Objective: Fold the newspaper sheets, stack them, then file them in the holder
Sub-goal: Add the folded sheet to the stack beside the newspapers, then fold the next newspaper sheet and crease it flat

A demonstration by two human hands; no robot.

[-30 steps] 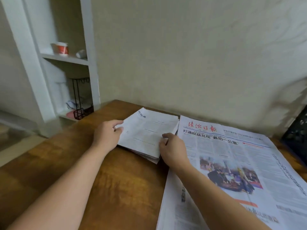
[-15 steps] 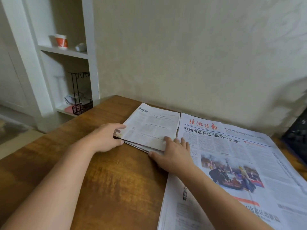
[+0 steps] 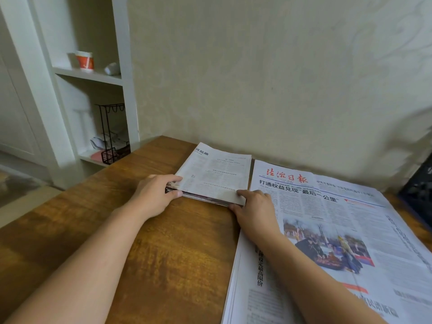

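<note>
Newsprint, a folded grey-white stack of newspaper sheets (image 3: pixel 216 176), lies far-centre on the brown wooden table (image 3: pixel 163 253). Left hand (image 3: pixel 154 195) pinches its near-left corner; right hand (image 3: pixel 254 211) grasps the near-right corner. Best square all edges before lifting.

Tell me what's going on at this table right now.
A person is tidying newspapers on a wooden table. Both hands grip a folded stack of papers: the left hand holds its left edge, the right hand its near right corner. Right beside the stack lies an open newspaper, flat and not yet folded. A dark holder sits at the far right edge; nothing has been filed in it that I can see.
</note>
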